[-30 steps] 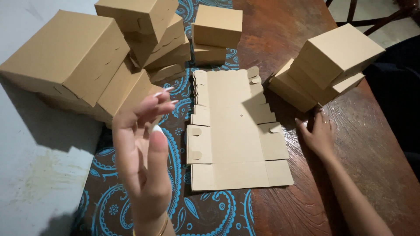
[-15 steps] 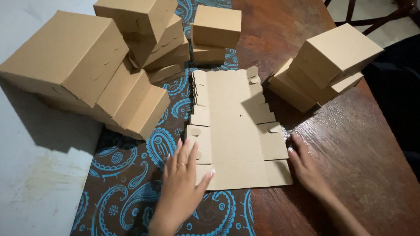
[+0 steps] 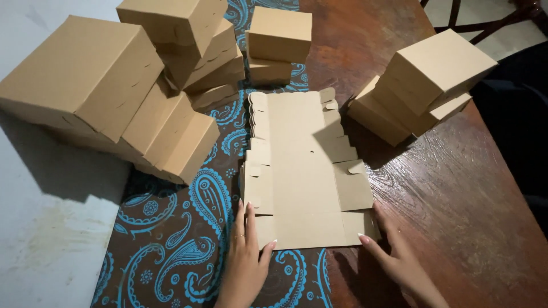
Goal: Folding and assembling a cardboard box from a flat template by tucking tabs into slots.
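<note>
A stack of flat, unfolded brown cardboard box blanks (image 3: pixel 305 171) lies in the middle of the table, partly on a dark cloth with blue paisley pattern (image 3: pixel 171 245). My left hand (image 3: pixel 246 256) rests flat on the cloth, fingers apart, its thumb touching the near left corner of the blanks. My right hand (image 3: pixel 394 256) lies at the near right corner, fingertips against the cardboard edge. Neither hand holds anything.
Several folded brown boxes are piled at the left (image 3: pixel 114 91) and back (image 3: pixel 279 43). Another pile of folded boxes (image 3: pixel 422 85) stands at the right on the dark wooden table (image 3: pixel 456 205). A white surface (image 3: pixel 45 239) lies left of the cloth.
My left hand has come down from mid-air onto the cloth at the blanks' near left corner. My right hand has slid from the blanks' right side to the near right corner.
</note>
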